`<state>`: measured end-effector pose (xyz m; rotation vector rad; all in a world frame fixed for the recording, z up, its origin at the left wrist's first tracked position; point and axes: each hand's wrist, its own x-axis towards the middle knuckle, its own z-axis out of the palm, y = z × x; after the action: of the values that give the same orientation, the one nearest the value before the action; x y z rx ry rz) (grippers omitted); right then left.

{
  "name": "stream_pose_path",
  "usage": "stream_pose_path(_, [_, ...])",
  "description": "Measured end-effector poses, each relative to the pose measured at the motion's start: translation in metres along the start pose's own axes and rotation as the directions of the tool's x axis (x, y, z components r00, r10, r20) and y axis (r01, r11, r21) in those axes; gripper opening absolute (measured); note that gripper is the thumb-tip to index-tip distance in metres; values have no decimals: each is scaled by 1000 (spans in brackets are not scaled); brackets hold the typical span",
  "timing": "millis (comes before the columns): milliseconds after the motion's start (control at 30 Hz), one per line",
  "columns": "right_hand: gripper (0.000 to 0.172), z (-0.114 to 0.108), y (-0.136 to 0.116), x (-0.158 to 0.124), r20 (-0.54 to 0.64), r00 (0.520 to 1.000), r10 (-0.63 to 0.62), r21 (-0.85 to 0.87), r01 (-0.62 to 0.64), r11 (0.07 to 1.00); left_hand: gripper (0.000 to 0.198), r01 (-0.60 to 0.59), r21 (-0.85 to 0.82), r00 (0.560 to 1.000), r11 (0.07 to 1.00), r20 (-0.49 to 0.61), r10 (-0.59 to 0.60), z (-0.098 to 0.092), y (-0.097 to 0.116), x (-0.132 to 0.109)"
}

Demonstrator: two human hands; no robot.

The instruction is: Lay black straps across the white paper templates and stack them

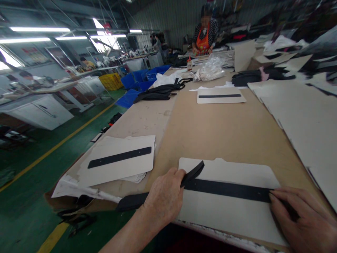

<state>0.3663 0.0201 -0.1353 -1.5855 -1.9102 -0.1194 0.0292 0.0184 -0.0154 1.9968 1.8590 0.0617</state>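
A pale board (223,218) with rounded corners lies near the table's front edge. Across it runs a flat black strip (229,189) with small dots near its ends. My left hand (167,193) is closed around a bundle of black strips (193,174), which sticks out on both sides of the fist, over the board's left end. My right hand (300,214) pinches the right end of the flat strip between thumb and fingertips, at the board's right edge. To the left, a stack of similar boards (121,168) has a black strip on its top board.
Farther up the table (221,130) lies another board with a strip (221,99). Black pieces (155,92) and a plastic bag (210,68) lie beyond. Large pale sheets (302,116) cover the right side. A person in an orange apron (204,40) stands at the far end.
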Motion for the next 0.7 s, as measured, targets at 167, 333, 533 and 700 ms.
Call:
stream_pose_path(167, [24, 0, 0, 1, -37, 990, -135, -93, 131, 987, 19, -14, 16, 1000, 1000, -17, 14, 2, -2, 2])
stream_pose_path(333, [29, -6, -13, 4, -2, 997, -73, -108, 72, 992, 33, -87, 28, 996, 996, -15, 88, 5, 0, 2])
stream_pose_path(533, [31, -22, -32, 5, 150, 977, -152, -148, 174, 974, 48, -266, 230, 964, 936, 74, 256, 14, 3, -6])
stream_pose_path(700, [51, -39, -43, 7, 266, 925, -272, -255, 339, 905, 65, -306, 318, 952, 897, 134, 277, 23, -4, -14])
